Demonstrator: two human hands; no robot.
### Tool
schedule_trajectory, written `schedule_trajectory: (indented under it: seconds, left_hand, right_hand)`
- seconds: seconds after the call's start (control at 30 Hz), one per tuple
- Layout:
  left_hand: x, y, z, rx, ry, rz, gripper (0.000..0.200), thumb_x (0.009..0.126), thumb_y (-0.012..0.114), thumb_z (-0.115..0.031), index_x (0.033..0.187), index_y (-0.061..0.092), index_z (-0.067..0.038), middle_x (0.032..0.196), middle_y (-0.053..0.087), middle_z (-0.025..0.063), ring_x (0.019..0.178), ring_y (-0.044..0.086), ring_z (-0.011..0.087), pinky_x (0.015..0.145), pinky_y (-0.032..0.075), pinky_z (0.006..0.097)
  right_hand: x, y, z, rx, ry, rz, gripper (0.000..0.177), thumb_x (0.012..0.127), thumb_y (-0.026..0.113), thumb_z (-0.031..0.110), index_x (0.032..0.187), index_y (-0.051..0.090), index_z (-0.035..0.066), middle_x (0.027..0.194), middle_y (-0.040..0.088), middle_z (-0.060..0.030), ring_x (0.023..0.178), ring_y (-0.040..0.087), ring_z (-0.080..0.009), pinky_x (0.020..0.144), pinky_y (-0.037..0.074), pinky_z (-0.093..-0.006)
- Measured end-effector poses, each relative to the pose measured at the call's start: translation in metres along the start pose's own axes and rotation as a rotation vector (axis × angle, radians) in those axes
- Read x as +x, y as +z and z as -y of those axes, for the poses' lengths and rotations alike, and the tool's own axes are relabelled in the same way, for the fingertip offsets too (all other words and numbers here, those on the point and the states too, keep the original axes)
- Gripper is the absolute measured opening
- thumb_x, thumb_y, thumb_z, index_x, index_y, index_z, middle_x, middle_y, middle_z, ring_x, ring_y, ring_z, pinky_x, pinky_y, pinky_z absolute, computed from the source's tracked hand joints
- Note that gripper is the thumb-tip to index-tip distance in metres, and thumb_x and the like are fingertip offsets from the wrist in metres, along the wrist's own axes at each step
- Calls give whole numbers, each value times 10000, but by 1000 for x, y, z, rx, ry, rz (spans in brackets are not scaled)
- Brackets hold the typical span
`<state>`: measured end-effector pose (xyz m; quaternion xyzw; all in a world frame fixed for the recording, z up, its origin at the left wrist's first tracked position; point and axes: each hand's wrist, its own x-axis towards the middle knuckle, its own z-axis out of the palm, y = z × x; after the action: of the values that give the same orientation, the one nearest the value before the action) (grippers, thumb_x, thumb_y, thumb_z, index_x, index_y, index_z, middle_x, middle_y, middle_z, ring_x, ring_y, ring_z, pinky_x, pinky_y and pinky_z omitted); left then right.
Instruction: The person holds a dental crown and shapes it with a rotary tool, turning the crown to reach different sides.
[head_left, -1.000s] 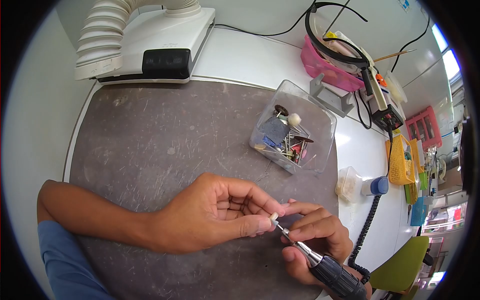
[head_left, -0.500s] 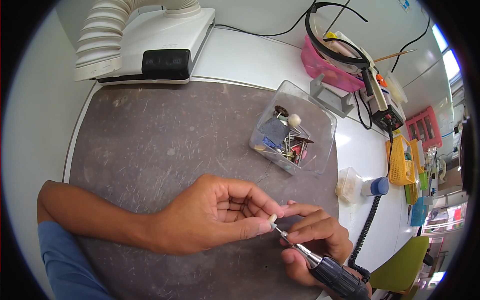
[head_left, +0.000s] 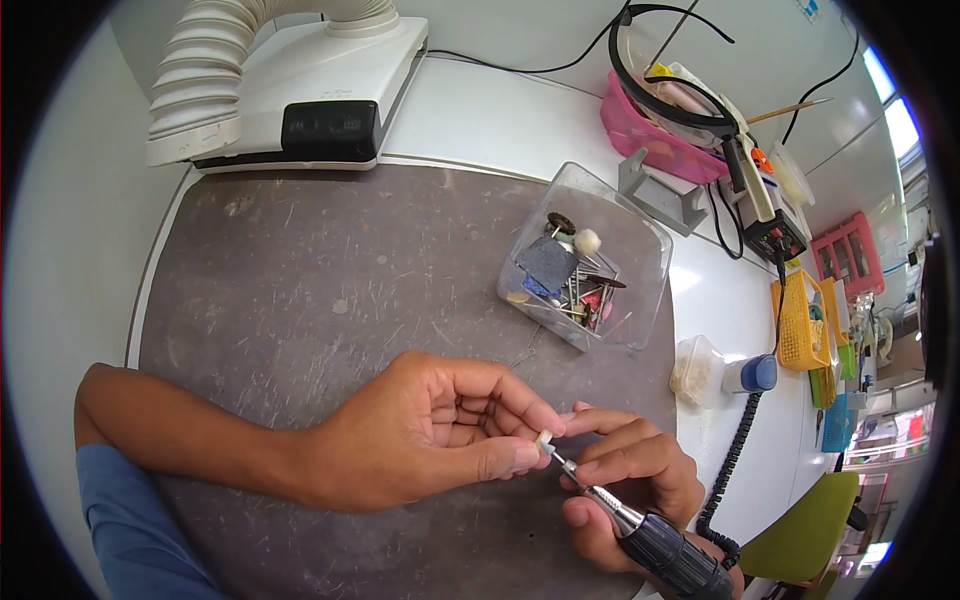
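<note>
Between the thumb and index fingertip of my left hand point(head_left: 440, 430) is a small off-white piece that looks like a dental crown point(head_left: 543, 438). My right hand point(head_left: 640, 470) grips a black and silver rotary handpiece point(head_left: 640, 525) like a pen, pointing up and left. The handpiece's thin bit point(head_left: 562, 460) meets or nearly meets the piece; exact contact is too small to tell. My right fingertips come close to my left index fingertip. A coiled black cord point(head_left: 730, 470) runs beside the handpiece.
A clear plastic box point(head_left: 640, 290) of burs and polishing discs stands on the grey mat point(head_left: 300, 260). Behind are a white extractor unit point(head_left: 330, 90) with a ribbed hose and a pink basket point(head_left: 640, 130). At right are a small clear tub point(head_left: 695, 370) and a blue-capped bottle point(head_left: 755, 373).
The small off-white piece has turned slightly between my left fingertips. Both hands and the handpiece stay almost in place.
</note>
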<state>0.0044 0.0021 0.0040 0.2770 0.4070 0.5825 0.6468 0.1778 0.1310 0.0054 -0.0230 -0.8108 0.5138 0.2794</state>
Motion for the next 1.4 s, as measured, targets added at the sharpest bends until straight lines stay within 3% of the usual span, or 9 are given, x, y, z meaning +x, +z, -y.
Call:
schedule_trajectory:
  seconds: [0.13, 0.27, 0.33, 0.57, 0.63, 0.87, 1.03, 1.23, 1.4]
  left_hand:
    - [0, 1, -1, -3, -13, 0, 267, 862, 603, 8, 1114, 545, 72, 997, 612, 114, 924, 597, 112, 847, 503, 244]
    - [0, -1, 0, 18, -5, 7, 263, 867, 597, 3, 1114, 544, 76, 996, 615, 123, 919, 604, 119, 846, 505, 248]
    - [0, 0, 0, 25, -12, 8, 265, 874, 590, -5, 1122, 543, 72, 993, 617, 125, 911, 609, 123, 841, 507, 250]
    - [0, 3, -2, 82, -15, 8, 204, 870, 586, 2, 1063, 560, 60, 955, 635, 122, 854, 623, 130, 794, 515, 250]
    - [-1, 4, -4, 127, -31, -69, 185, 859, 594, 2, 1034, 564, 56, 923, 642, 123, 821, 629, 133, 764, 520, 251]
    - [-2, 3, 4, 140, 38, -67, 182, 869, 580, -4, 1040, 550, 53, 923, 646, 130, 839, 631, 138, 769, 523, 260]
    - [-3, 5, 11, 130, 115, -153, 160, 844, 592, 12, 1001, 572, 40, 893, 628, 111, 794, 618, 133, 736, 519, 271]
    - [-3, 8, 15, 275, 208, -174, 75, 801, 637, -12, 857, 592, 8, 878, 595, 76, 773, 587, 129, 684, 475, 239]
    - [-6, 16, 17, 326, 225, -221, 160, 797, 668, -58, 887, 545, -11, 856, 591, 69, 755, 582, 117, 655, 468, 232]
  right_hand:
    - [-4, 1, -2, 7, 17, 16, 255, 745, 698, 97, 939, 545, 32, 770, 608, -100, 911, 620, -287, 960, 402, -487]
    - [-2, -2, -3, 4, -11, 86, 271, 745, 701, 95, 956, 542, 34, 802, 607, -107, 928, 616, -293, 962, 399, -486]
    - [-2, 3, -1, 21, 15, -53, 285, 637, 757, 4, 880, 609, 18, 775, 651, -108, 863, 660, -316, 864, 494, -480]
    - [0, 2, -4, 6, -42, -42, 261, 652, 743, -6, 882, 620, 3, 797, 649, -119, 874, 662, -316, 836, 517, -440]
    - [-2, 3, -7, 44, -73, -31, 242, 718, 723, 46, 918, 593, 7, 803, 635, -122, 903, 639, -327, 914, 453, -478]
    - [-2, 4, -4, 64, -114, -98, 186, 724, 676, 8, 894, 601, 6, 843, 636, -109, 826, 656, -269, 709, 524, -309]
    - [-6, 5, 0, 14, -34, -235, 156, 763, 658, 32, 904, 594, 16, 861, 613, -106, 760, 623, -214, 652, 489, -295]
    - [-6, 7, -4, 21, -121, -185, 208, 770, 703, 57, 938, 588, 13, 869, 598, -100, 734, 595, -211, 637, 471, -290]
    - [-8, 11, -5, 43, -69, -178, 204, 754, 706, 58, 914, 582, 27, 849, 574, -81, 731, 592, -195, 642, 470, -287]
